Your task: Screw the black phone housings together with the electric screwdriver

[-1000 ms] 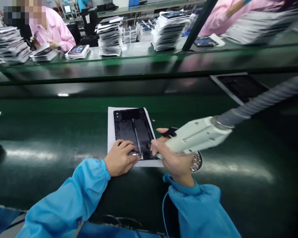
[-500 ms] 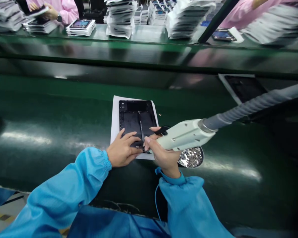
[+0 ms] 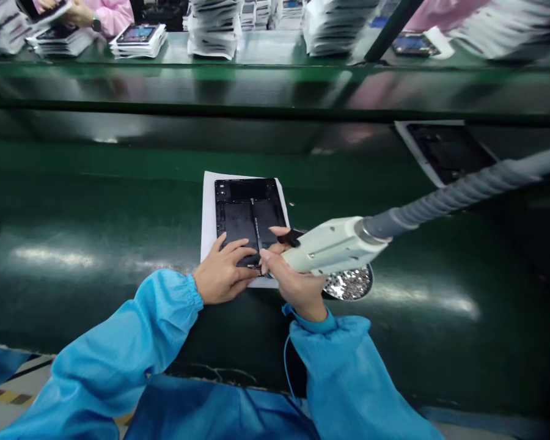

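A black opened tablet body [image 3: 249, 214] lies on a white sheet [image 3: 208, 214] on the dark green belt [image 3: 96, 238]. My left hand [image 3: 220, 276] rests flat on the tablet's near edge, fingers spread. My right hand [image 3: 293, 284] is wrapped round a white electric screwdriver [image 3: 330, 247], its tip down at the tablet's near edge next to my left fingertips. A grey ribbed hose [image 3: 458, 194] runs from the tool up to the right.
A round dish of small screws [image 3: 351, 284] sits just right of my right hand. Another tablet on a white sheet [image 3: 444, 150] lies further right on the belt. Across the belt stand stacks of trays [image 3: 213, 30], with a person in pink [image 3: 114, 15] behind them.
The view has dropped and shifted, so the tablet sits higher and a little left in the picture. Both hands keep their place at its near edge; a hand at the far left has gone from view.
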Tool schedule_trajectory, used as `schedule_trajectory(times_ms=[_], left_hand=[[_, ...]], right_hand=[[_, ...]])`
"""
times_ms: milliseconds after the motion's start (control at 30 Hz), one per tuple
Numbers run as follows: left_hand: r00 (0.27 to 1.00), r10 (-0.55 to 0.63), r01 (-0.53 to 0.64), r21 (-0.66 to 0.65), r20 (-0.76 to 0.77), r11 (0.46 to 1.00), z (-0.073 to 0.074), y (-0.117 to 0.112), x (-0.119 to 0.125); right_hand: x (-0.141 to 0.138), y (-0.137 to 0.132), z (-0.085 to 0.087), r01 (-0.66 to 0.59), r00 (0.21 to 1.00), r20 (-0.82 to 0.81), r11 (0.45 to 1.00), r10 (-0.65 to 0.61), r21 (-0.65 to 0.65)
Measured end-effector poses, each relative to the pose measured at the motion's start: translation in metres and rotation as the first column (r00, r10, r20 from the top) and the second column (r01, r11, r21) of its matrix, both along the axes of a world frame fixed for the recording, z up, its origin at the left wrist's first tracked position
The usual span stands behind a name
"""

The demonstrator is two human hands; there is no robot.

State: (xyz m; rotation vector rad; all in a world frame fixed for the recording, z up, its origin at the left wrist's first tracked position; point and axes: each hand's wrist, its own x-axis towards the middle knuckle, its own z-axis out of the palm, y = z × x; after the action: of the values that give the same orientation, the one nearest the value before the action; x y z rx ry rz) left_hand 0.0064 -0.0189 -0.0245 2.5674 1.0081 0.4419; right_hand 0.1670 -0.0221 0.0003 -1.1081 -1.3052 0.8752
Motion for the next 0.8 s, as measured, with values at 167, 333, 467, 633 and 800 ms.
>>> schedule_trajectory(times_ms=[167,333,467,633,800], left_hand=[[1.000,0.007,-0.007,0.003,-0.023,1.000,0.000,0.001,-0.001],[0.999,0.028,-0.027,0.063,-0.019,0.998,-0.003,0.001,-0.003],[0.999,0.030,-0.031,0.132,0.012,0.991,-0.004,0.001,-0.005],[0.999,0.033,-0.036,0.160,0.017,0.986,-0.003,0.002,-0.007],[1.000,0.030,-0.030,0.178,0.002,0.984,-0.002,0.002,-0.008]], right_hand=[[0.018,0.008,0.023,0.064,0.997,-0.043,0.997,-0.063,0.038],[0.056,0.022,0.031,0.177,0.978,-0.123,0.980,-0.166,0.093],[0.075,0.033,0.022,0.216,0.960,-0.209,0.968,-0.187,0.128],[0.078,0.040,0.012,0.239,0.954,-0.215,0.963,-0.209,0.126],[0.073,0.043,0.010,0.237,0.957,-0.198,0.965,-0.212,0.113]])
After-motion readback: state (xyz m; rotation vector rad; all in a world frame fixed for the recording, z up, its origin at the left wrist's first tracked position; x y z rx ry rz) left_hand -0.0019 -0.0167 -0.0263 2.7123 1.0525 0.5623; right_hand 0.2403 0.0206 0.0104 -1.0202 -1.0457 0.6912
